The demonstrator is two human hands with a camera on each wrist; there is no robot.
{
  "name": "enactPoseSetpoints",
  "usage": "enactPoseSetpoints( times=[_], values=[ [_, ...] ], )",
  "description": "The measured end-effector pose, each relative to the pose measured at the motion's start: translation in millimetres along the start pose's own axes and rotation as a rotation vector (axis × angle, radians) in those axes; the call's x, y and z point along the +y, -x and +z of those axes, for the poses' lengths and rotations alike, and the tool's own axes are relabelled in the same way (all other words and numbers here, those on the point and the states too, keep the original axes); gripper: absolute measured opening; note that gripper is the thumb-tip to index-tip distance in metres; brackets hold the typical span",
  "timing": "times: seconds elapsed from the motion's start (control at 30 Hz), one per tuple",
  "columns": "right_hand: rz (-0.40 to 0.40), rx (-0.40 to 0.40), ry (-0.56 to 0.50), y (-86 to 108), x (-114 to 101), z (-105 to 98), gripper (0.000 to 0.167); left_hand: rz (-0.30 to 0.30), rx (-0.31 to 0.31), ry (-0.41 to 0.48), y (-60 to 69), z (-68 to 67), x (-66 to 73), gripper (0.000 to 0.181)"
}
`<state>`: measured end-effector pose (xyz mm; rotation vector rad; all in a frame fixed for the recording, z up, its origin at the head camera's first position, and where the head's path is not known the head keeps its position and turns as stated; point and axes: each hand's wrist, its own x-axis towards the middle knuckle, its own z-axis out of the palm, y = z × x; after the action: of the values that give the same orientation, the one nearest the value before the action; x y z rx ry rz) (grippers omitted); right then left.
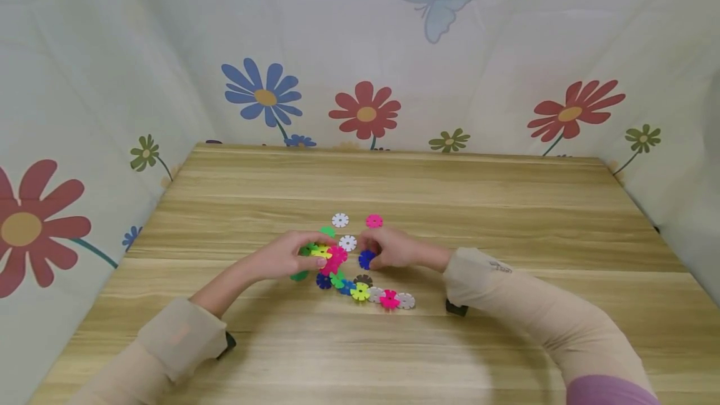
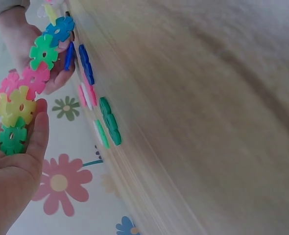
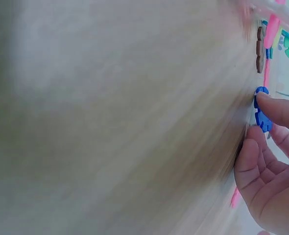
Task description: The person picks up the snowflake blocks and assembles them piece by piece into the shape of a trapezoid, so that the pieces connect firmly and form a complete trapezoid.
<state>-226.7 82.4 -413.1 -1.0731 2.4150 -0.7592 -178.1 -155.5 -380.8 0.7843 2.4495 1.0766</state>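
Note:
My left hand (image 1: 292,256) grips one end of a chain of notched plastic snowflake discs (image 1: 336,259), thumb and fingers around its yellow and pink pieces. In the left wrist view, a green disc (image 2: 12,138) at the chain's end lies against the palm. The chain runs right and toward me, through a yellow disc (image 1: 360,291) to a white disc (image 1: 405,300). Just right of the chain's held end, my right hand (image 1: 394,249) pinches a single blue snowflake disc (image 3: 263,120) between thumb and fingertip, close above the tabletop. The blue disc is apart from the chain.
Loose discs lie around the hands on the wooden table (image 1: 506,205): a white one (image 1: 340,220) and a pink one (image 1: 374,221) behind, a dark blue one (image 1: 323,280) and a brown one (image 1: 363,280) by the chain. A flowered curtain (image 1: 315,30) borders the table's back.

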Motion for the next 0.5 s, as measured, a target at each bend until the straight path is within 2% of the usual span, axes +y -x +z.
enactPoseSetpoints(
  times=[0.1, 0.27, 0.5],
  values=[
    [0.01, 0.01, -0.028, 4.1, 1, -3, 0.023, -0.01, 0.011, 0.001, 0.5, 0.5, 2.0, 0.041],
    [0.045, 0.025, -0.163, 10.4, 2, -10, 0.017, -0.002, 0.043, -0.012, 1.5, 1.6, 6.5, 0.042],
    [0.018, 0.141, -0.298, 19.9, -4, -24, 0.014, 0.009, 0.087, -0.012, 1.5, 4.7, 11.8, 0.043]
  ],
)
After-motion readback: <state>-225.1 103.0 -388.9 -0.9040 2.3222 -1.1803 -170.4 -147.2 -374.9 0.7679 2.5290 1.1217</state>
